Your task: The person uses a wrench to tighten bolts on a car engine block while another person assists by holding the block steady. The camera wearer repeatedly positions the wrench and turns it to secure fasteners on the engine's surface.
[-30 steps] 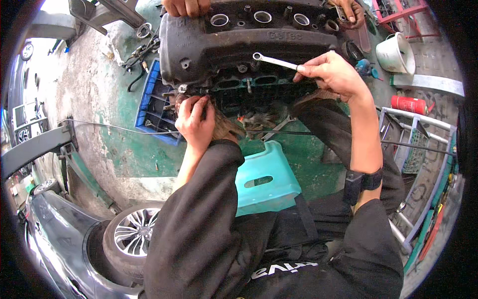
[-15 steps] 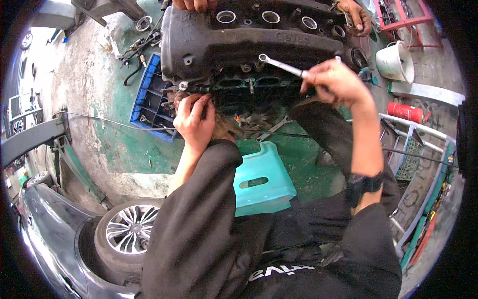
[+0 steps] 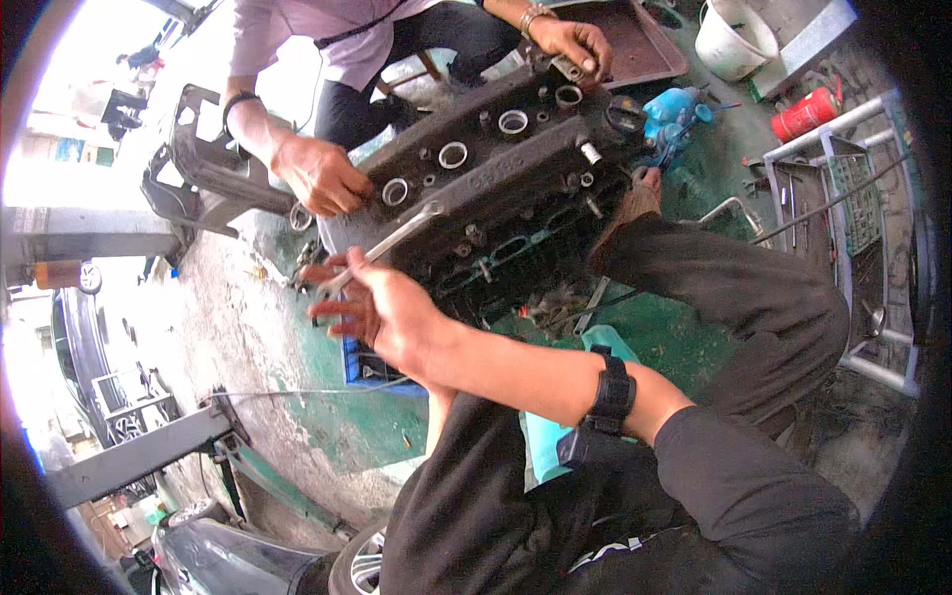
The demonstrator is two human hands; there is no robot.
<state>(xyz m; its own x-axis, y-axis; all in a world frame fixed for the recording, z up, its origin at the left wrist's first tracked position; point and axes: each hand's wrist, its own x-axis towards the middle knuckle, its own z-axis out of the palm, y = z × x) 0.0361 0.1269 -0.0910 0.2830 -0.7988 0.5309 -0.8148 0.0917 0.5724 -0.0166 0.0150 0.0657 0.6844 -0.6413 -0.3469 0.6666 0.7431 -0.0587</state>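
A dark, greasy engine cylinder head with its valve cover [image 3: 501, 178] lies across the view in front of me. My right hand [image 3: 382, 312] is at its near left end, holding a wrench [image 3: 397, 233] between thumb and fingers. The other fingers are spread and blurred. The wrench's ring end lies over the cover's near edge; I cannot tell if it touches. My left hand is hidden behind my right hand and wrist; only a strip of left forearm [image 3: 438, 412] shows. Across from me a co-worker's two hands [image 3: 322, 177] rest on the far side of the cover.
A blue parts tray [image 3: 362, 367] sits on the floor below my right hand. A turquoise plastic stool [image 3: 543, 446] is between my legs. Further right are a blue bottle [image 3: 674, 109], a white bucket [image 3: 734, 40], a red fire extinguisher [image 3: 805, 114] and a metal rack [image 3: 828, 149].
My view has turned and tilted up, bringing the co-worker's arms in. My right hand with the wrench has crossed from the engine's right side to its left end, covering my left hand.
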